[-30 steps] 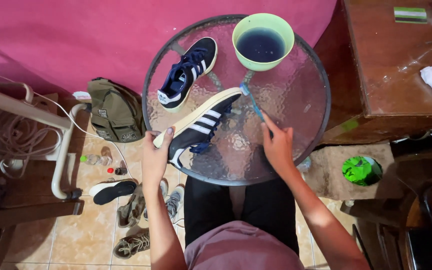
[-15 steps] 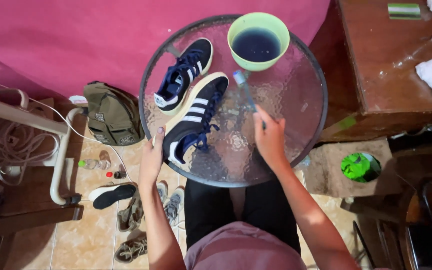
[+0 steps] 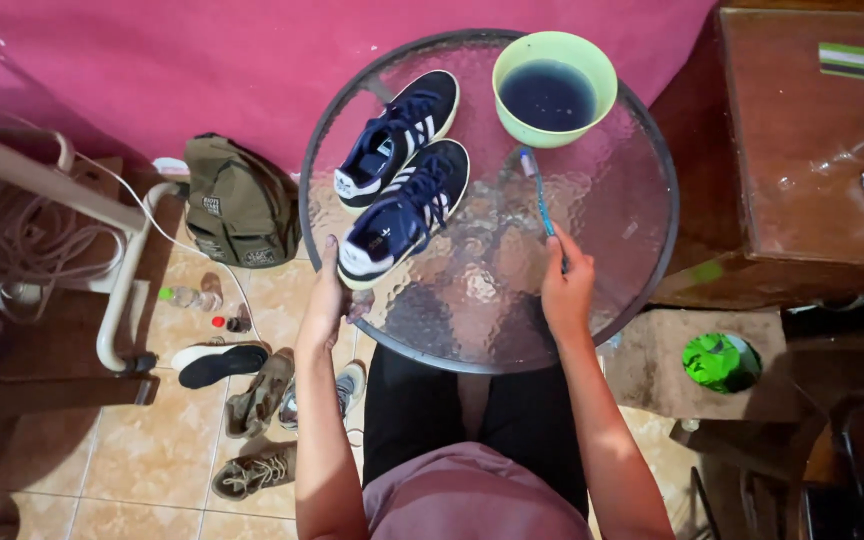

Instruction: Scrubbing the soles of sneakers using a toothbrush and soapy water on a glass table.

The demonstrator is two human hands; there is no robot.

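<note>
I'm looking straight down on the round glass table (image 3: 612,250), and everything hangs off that. My right hand (image 3: 566,288) sits over the table's near right part, fingers curled shut around the handle of a blue toothbrush (image 3: 542,205); the brush runs away from me across the glass, its head lying just short of the green bowl (image 3: 555,88). That bowl stands at the table's far edge, filled with dark blue liquid. My left hand (image 3: 324,305) is at the table's near left rim, thumb up and fingers loosely bent against the heel end of the nearer navy sneaker (image 3: 404,213); I can't tell whether it grips the shoe or only rests against it. That sneaker lies on the glass, toe pointing away, white stripes on its side. The second navy sneaker (image 3: 397,138) lies just beside it, farther from me, almost touching. Left of the table, on the tiled floor, an olive backpack (image 3: 237,205) leans at the pink wall, with loose shoes (image 3: 257,395) nearer me. Right of the table stands a dark wooden cabinet (image 3: 802,170).
</note>
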